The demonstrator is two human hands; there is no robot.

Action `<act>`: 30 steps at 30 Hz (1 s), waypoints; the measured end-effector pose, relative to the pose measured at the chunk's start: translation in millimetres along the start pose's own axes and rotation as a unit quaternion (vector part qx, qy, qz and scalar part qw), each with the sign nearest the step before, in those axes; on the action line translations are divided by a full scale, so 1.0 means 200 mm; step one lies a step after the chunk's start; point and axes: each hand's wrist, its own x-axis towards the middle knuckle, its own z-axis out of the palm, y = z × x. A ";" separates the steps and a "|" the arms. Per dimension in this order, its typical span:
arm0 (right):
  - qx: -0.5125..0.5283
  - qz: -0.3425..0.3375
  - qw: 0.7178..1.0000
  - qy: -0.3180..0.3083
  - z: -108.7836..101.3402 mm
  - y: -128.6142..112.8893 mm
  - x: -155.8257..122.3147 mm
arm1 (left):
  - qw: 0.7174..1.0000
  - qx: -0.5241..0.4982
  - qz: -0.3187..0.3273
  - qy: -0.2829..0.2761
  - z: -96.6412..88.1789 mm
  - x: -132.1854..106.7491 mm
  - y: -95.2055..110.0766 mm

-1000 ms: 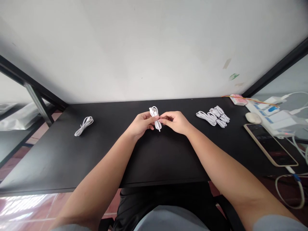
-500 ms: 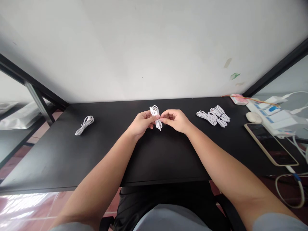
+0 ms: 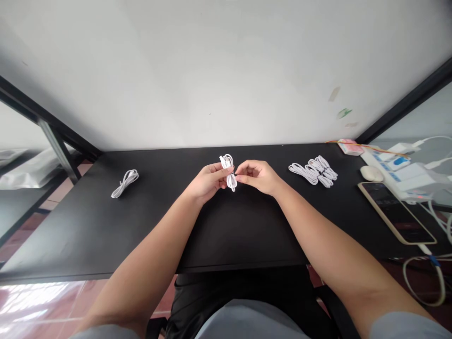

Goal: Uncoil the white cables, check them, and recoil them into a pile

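Note:
A coiled white cable [image 3: 231, 181] is gripped around its middle by my left hand [image 3: 209, 181], with the thumb across the front and the loops sticking out above and below. Thumb and forefinger of my right hand [image 3: 257, 176] are pinched together at the coil's right side. Whatever lies between those fingertips is too small to make out. Further right on the black table [image 3: 158, 235] lie bundled white cables [image 3: 316, 171], with a dark tie around part of them. One more coiled white cable [image 3: 125, 183] rests by itself on the left.
At the right edge are a phone [image 3: 397, 212] with a cable plugged in, a white rounded object [image 3: 372, 173], a power strip [image 3: 383, 162] with chargers, and a pink-and-white box [image 3: 351, 147]. A pale wall [image 3: 212, 70] rises behind the table.
My right fingertips have shifted very slightly at the coil's side. My left hand keeps hold of the coiled cable in nearly the same place.

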 end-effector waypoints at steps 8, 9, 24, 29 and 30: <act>-0.085 -0.003 0.995 0.043 0.01 -0.03 -0.01 | 0.999 -0.045 -0.007 0.002 0.00 0.01 -0.01; -0.100 -0.009 0.994 0.051 0.02 -0.03 -0.01 | 0.999 -0.050 -0.004 0.008 0.00 0.01 -0.02; -0.098 -0.022 0.992 0.077 0.04 0.03 0.00 | 0.998 -0.058 0.001 0.025 0.00 0.02 -0.03; -0.082 -0.013 0.995 0.054 0.04 0.05 0.01 | 0.999 -0.048 0.008 0.016 0.00 0.02 -0.03; -0.078 -0.013 0.995 0.052 0.04 0.05 0.00 | 0.999 -0.047 0.009 0.014 0.01 0.02 -0.03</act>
